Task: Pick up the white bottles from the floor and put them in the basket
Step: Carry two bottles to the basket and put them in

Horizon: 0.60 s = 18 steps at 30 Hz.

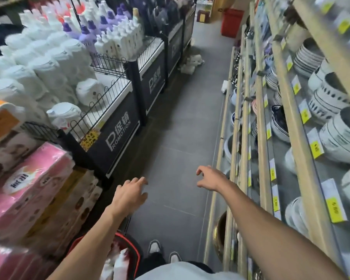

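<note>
Red-rimmed black shopping basket (136, 253) underfoot, holding white bottles already.
Left hand (129, 196), right hand (209, 178) spread, empty; beyond basket, walk to white bottles (190, 63), crouch, grasp bodies.

I stood in a narrow shop aisle with a grey tiled floor (182, 138). On my left were black wire bins (117, 122) saying PROMOTION. On my right ran long wooden shelves (287, 110) of bowls (339, 138) with yellow price tags (316, 147). A red bin (231, 22) stood at the far end.

Your white bottles (191, 62) lie heaped on the floor (176, 142) far ahead, blurred, perhaps 3. Your basket (129, 253), red-rimmed, sits by your feet holding white bottles.
</note>
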Each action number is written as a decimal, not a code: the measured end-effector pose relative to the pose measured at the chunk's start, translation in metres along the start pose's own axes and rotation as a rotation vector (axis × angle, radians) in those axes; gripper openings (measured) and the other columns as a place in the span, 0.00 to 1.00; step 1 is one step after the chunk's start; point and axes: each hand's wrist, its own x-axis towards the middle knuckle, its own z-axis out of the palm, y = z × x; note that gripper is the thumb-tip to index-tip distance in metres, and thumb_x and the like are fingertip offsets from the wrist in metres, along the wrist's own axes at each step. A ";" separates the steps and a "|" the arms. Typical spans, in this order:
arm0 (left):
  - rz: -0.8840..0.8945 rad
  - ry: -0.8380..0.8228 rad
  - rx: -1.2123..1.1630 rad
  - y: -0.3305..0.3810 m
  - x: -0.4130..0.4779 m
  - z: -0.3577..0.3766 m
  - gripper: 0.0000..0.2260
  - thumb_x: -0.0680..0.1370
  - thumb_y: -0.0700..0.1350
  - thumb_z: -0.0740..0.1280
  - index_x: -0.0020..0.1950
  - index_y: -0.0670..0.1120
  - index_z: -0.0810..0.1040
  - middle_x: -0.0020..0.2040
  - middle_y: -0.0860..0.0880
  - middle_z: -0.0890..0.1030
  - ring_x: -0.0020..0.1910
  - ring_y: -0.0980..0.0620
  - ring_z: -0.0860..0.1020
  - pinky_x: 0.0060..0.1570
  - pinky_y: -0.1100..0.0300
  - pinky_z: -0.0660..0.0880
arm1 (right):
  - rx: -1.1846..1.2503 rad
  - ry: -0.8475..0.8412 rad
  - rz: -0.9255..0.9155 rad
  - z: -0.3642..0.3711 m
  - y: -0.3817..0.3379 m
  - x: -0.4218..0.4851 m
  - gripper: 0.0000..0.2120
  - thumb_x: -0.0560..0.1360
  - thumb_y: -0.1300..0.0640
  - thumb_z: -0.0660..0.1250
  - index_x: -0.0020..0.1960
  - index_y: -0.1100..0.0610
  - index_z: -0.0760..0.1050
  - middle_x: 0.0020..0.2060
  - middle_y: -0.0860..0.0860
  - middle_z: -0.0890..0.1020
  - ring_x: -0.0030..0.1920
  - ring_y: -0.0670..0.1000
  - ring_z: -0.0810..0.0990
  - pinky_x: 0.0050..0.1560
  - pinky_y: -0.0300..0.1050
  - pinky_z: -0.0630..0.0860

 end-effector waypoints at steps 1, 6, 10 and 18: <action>-0.017 0.025 0.012 0.001 0.009 -0.004 0.18 0.79 0.55 0.61 0.69 0.58 0.67 0.61 0.52 0.75 0.62 0.47 0.75 0.52 0.51 0.71 | 0.005 0.022 -0.001 -0.006 0.001 0.006 0.21 0.73 0.51 0.70 0.65 0.48 0.73 0.64 0.52 0.74 0.56 0.56 0.78 0.53 0.47 0.73; -0.051 0.038 0.025 -0.003 0.061 -0.027 0.18 0.79 0.53 0.62 0.69 0.56 0.68 0.61 0.51 0.75 0.63 0.46 0.74 0.58 0.48 0.72 | 0.019 0.105 0.020 -0.035 0.004 0.042 0.23 0.74 0.51 0.70 0.67 0.48 0.71 0.67 0.52 0.70 0.59 0.57 0.76 0.54 0.49 0.73; 0.004 -0.004 0.055 -0.010 0.112 -0.055 0.20 0.78 0.55 0.64 0.69 0.56 0.67 0.62 0.51 0.75 0.63 0.46 0.74 0.59 0.48 0.72 | 0.053 0.139 0.045 -0.053 -0.006 0.071 0.24 0.74 0.52 0.70 0.68 0.48 0.70 0.67 0.52 0.70 0.61 0.57 0.75 0.58 0.51 0.75; 0.111 0.046 0.092 -0.012 0.210 -0.125 0.20 0.78 0.56 0.65 0.69 0.56 0.68 0.62 0.51 0.75 0.63 0.46 0.74 0.59 0.47 0.72 | 0.079 0.186 0.113 -0.099 -0.020 0.123 0.25 0.74 0.53 0.70 0.70 0.49 0.69 0.67 0.53 0.71 0.59 0.55 0.76 0.56 0.51 0.75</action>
